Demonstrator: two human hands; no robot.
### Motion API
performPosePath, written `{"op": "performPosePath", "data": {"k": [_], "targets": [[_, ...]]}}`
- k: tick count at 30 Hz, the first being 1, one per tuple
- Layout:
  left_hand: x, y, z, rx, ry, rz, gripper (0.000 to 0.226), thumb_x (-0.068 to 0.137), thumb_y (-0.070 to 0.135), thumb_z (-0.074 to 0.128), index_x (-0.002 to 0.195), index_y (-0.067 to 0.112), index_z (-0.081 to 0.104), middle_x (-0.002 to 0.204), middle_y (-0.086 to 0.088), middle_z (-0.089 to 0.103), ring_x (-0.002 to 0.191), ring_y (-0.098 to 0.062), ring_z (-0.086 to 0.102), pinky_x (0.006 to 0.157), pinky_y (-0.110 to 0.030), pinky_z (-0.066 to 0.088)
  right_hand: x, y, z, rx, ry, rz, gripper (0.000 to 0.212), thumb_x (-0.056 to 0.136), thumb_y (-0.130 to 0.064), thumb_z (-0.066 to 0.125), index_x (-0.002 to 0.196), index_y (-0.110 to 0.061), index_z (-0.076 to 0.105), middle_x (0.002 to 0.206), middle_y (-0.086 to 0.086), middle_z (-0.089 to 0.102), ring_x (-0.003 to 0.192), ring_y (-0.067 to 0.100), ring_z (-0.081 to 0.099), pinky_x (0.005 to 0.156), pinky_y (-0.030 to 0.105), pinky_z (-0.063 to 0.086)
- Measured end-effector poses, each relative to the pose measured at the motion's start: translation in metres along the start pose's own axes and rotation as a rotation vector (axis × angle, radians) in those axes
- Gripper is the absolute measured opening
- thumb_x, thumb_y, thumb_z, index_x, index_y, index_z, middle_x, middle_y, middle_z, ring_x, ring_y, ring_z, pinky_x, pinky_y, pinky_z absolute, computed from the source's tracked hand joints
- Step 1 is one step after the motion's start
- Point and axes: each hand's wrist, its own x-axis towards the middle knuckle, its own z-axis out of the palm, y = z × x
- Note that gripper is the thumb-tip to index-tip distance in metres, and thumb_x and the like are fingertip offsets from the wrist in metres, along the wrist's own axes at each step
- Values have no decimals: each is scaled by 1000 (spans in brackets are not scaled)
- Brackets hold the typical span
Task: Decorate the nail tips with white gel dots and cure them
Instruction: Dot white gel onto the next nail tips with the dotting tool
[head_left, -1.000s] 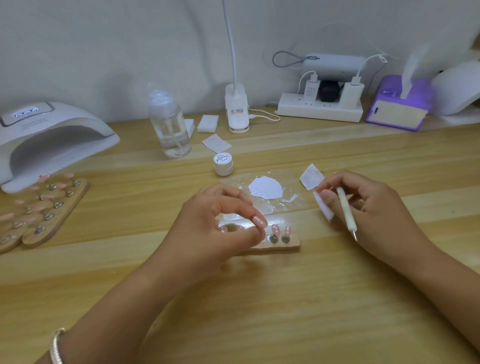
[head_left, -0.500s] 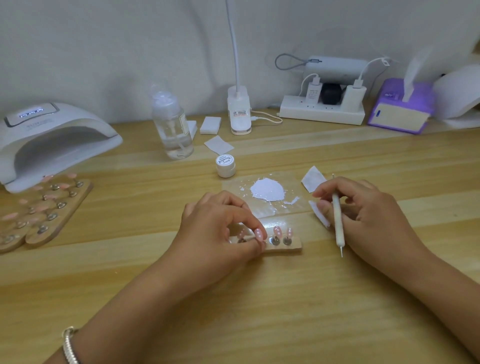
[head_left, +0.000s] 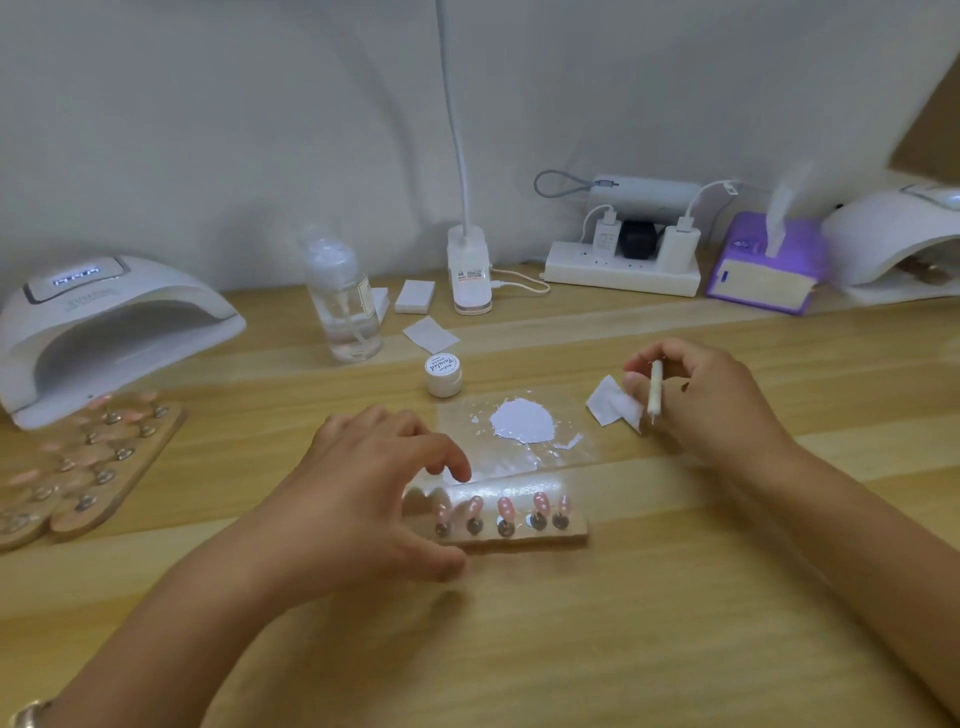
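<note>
Five pink nail tips are seen standing in a row on a short wooden strip, which lies flat on the table at centre front. Pale specks are seen on the right-hand tips (too blurred to count).

The strip's left end is bracketed by the left hand. Its fingers are spread and loosely curved, index behind the strip, thumb in front. Nothing is gripped, and contact with the strip cannot be told.

Just behind the strip a clear film is laid, carrying a blob of white gel. To its right a dotting tool is pinched between the thumb and curled fingers of the right hand, tip pointing down. A white wipe lies against those fingertips. Whether it is held cannot be told.

A small white jar stands behind the film.

Surface: pale wood with lengthwise grain and some glare.

- Left: a curing lamp with its display lit, and wooden boards of further tips before it.
- Rear: a clear bottle, two white pads, a clip lamp base, a power strip with chargers plugged in, and a purple tissue box.
- Right: a second lamp.

The table is backed by a plain white wall.
</note>
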Motion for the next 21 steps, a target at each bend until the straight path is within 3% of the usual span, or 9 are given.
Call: {"op": "performPosePath", "data": {"k": [4,5,8,10,13,16,19,21], "targets": [[-11,-13,-6,9,13,-11,57,50,82,51,101,58,51,106,35,43,111,17,27,92,-4,15,1,-1,-9,-44,80,-154,5,96,-24,63,94,-26,67,89,-17,67,85,-7,59,64,5,39],[-13,-15,-6,8,25,-9,54,50,82,49,98,57,52,104,34,45,110,15,31,93,-5,17,-1,0,-13,-74,81,-211,7,98,-26,60,96,-25,67,88,-15,68,86,-2,60,68,9,42],[-17,-15,0,-17,51,10,45,55,80,47,92,56,57,97,31,54,107,12,40,98,-14,22,-7,10,-23,-391,64,-429,20,102,-26,50,109,-14,65,96,1,69,91,26,58,79,39,46],[-17,-12,5,-35,63,17,42,58,77,48,91,54,61,95,31,57,104,10,43,97,-17,26,-11,19,-27,-622,62,-497,21,95,-13,61,114,-4,62,103,12,66,93,35,58,81,44,44],[-13,-9,9,-74,109,35,35,62,68,54,82,43,69,85,26,62,93,6,51,92,-22,32,-20,27,-28,-780,15,-588,33,77,6,76,106,3,62,96,16,65,81,35,62,71,41,46],[-9,-7,9,-80,127,41,33,64,62,56,78,36,72,79,24,65,88,4,53,90,-22,32,-23,30,-27,-780,0,-660,43,65,14,77,103,-2,64,89,10,64,74,31,61,67,37,45],[-9,-5,12,-118,152,25,27,63,57,59,73,36,71,75,22,65,83,2,55,85,-23,34,-27,26,-26,-726,-39,-732,34,75,8,63,104,-8,65,90,5,64,76,30,59,72,35,40],[-11,-5,14,-160,169,-2,24,62,56,61,72,36,70,75,22,65,81,0,57,83,-24,35,-28,22,-24,-722,-84,-772,32,77,8,64,104,-9,68,90,5,66,79,31,61,72,37,45]]}}
